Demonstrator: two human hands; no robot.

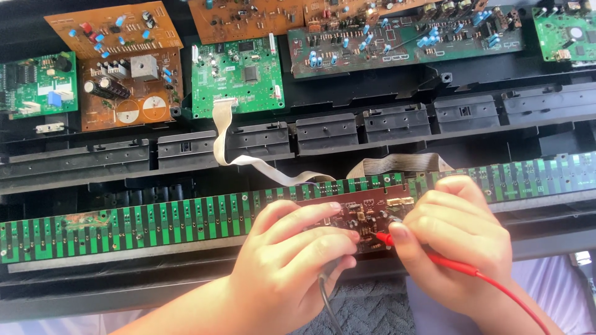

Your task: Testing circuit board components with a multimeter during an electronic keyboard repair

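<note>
Black plastic chassis lay opened, boards exposed. I saw left hand pinching black probe lead, right hand pinching red probe, tips together on small brown circuit board atop long green contact strip, fingers braced for steadiness.

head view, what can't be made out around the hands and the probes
- Black probe: its tip is hidden under the left hand; only the cable shows.
- Red probe: the contact point on the small brown board is too small to tell.
- Brown board: its lower part is covered by the fingers.
- Right hand: wrist cut off by the bottom edge.
</note>
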